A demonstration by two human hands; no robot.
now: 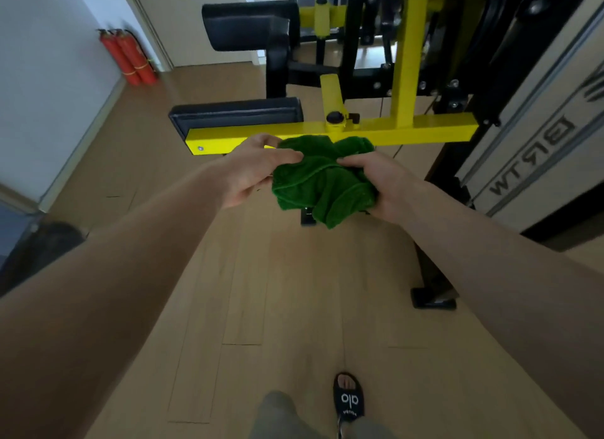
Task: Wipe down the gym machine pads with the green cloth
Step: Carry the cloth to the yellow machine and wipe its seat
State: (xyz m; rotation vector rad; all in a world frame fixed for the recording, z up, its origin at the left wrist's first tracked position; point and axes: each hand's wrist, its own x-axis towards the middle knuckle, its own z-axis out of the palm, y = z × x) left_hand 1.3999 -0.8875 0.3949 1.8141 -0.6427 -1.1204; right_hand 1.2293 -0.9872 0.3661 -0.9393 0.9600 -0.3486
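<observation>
A crumpled green cloth (322, 182) hangs between both hands, just in front of the machine's yellow crossbar (408, 131). My left hand (253, 170) pinches its left side and my right hand (382, 185) grips its right side. The lower black pad (235, 113) sits directly behind the crossbar's left end, a little above and left of the cloth. A second, upper black pad (243, 25) stands farther back on the black and yellow frame. The cloth touches neither pad.
Red fire extinguishers (129, 57) stand by the left wall. The black machine frame and a white panel (539, 137) fill the right side. A black machine foot (433, 299) lies on the wooden floor at right. My sandalled foot (348, 397) shows below.
</observation>
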